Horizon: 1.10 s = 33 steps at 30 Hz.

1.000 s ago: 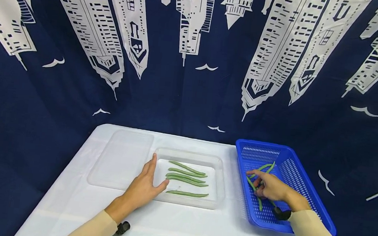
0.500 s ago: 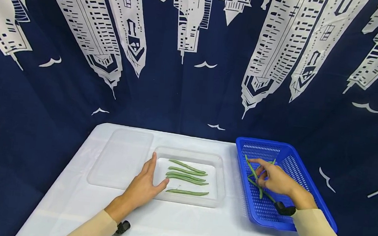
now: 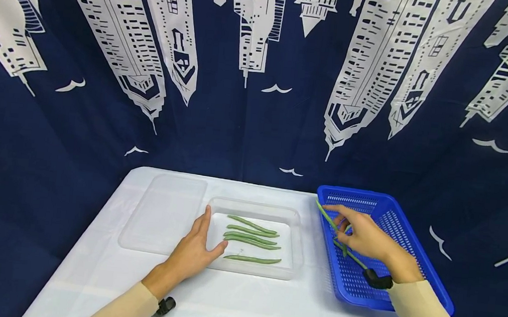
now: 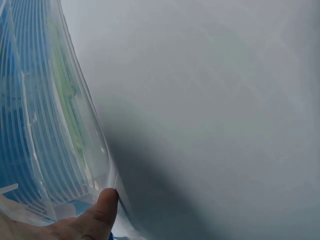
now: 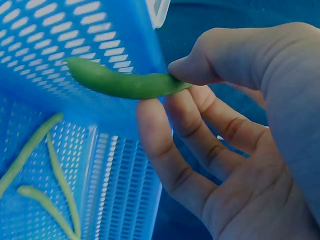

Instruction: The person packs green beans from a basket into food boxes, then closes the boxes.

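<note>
My left hand (image 3: 188, 253) rests at the left edge of a clear plastic container (image 3: 297, 243), fingers straight and thumb spread over its near corner. In the left wrist view the thumb (image 4: 106, 207) touches the container's rim. Several green beans (image 3: 251, 259) lie roughly parallel inside it. Over the blue basket (image 3: 393, 226) is my right hand (image 3: 367, 236), pinching a green bean (image 5: 117, 84) between thumb and fingers. That bean slants up across the basket's left rim. More loose beans (image 5: 30, 150) lie on the basket floor, partly hidden by the hand in the head view.
A flat translucent lid (image 3: 163, 216) lies on the white table (image 3: 241, 308) to the left of the container. Dark blue cloth (image 3: 237, 137) with white buildings hangs behind the table. The basket's raised walls stand at the table's right edge.
My right hand has risen from the basket floor and drifted slightly left, lifting the pinched green bean to rim height. The left hand has stayed at the container.
</note>
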Motion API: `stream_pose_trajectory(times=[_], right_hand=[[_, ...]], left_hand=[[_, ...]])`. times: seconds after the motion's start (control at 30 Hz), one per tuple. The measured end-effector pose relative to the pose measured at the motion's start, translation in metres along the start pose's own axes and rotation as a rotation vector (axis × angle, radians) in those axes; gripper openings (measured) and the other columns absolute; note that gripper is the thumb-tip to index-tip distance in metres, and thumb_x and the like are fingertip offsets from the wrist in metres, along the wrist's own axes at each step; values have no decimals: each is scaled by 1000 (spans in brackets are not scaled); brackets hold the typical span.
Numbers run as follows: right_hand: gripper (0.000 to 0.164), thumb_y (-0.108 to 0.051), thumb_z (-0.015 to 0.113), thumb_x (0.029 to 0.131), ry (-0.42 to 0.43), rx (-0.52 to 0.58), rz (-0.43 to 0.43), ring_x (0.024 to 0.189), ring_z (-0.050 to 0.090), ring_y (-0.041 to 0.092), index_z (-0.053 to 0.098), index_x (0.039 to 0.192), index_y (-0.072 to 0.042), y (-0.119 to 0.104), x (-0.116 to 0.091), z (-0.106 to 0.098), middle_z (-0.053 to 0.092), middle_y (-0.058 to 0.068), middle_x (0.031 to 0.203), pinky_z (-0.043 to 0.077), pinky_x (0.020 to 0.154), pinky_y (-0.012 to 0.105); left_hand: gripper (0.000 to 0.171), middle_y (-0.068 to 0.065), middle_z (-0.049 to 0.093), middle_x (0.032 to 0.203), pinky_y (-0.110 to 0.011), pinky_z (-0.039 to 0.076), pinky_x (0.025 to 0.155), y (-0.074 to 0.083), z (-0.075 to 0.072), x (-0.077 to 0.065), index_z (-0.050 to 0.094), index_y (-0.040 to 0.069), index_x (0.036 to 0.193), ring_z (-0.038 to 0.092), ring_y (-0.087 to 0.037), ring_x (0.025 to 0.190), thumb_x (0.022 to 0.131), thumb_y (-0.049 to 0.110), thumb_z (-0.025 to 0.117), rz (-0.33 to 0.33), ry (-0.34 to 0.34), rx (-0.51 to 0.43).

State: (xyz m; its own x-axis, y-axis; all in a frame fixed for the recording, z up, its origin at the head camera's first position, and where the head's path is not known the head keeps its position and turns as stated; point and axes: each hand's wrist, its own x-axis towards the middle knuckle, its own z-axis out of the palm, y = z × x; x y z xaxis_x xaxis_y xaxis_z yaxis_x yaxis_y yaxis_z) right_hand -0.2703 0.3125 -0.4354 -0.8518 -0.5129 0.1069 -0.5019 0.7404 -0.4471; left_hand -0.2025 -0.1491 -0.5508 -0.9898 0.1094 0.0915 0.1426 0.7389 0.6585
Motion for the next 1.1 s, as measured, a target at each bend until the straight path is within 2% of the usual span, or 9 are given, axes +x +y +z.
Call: stream_pose_trajectory(times=[0.13, 0.5, 0.73, 0.93, 1.1], right_hand=[[69, 8, 83, 97, -2, 22, -31, 101, 73, 16, 66, 161, -13, -13, 5, 3, 79, 8, 117, 62, 75, 25], [65, 12, 75, 97, -51, -22, -122, 96, 68, 11, 71, 157, -12, -38, 23, 16, 76, 0, 111, 63, 79, 27], [63, 10, 74, 101, -113, -20, -171, 98, 70, 10, 70, 160, -12, -60, 38, 24, 77, 4, 116, 67, 82, 25], [62, 11, 75, 102, -176, -27, -224, 92, 71, 7, 69, 160, -11, -75, 54, 36, 77, 7, 117, 66, 82, 22], [62, 10, 75, 103, -241, -20, -243, 93, 74, 7, 70, 160, -13, -89, 66, 47, 77, 9, 120, 65, 80, 21]], left_hand=[[114, -22, 30, 191, -66, 51, 130, 1, 0, -1, 4, 12, 189, 53, -52, 164, 111, 56, 73, -5, -3, -1], [114, -21, 28, 192, -67, 49, 132, 2, 0, -1, 1, 14, 189, 52, -53, 165, 111, 53, 75, -28, -15, -10], [113, -22, 30, 191, -68, 50, 130, 2, -1, -2, 3, 12, 189, 53, -54, 164, 112, 53, 74, -20, -3, -10], [114, -22, 30, 191, -66, 50, 131, 2, -1, -2, 4, 13, 189, 52, -52, 165, 111, 56, 74, -12, 2, -9], [115, -24, 32, 190, -66, 52, 129, 2, -1, -3, 4, 12, 189, 55, -54, 162, 110, 58, 74, -6, 2, -2]])
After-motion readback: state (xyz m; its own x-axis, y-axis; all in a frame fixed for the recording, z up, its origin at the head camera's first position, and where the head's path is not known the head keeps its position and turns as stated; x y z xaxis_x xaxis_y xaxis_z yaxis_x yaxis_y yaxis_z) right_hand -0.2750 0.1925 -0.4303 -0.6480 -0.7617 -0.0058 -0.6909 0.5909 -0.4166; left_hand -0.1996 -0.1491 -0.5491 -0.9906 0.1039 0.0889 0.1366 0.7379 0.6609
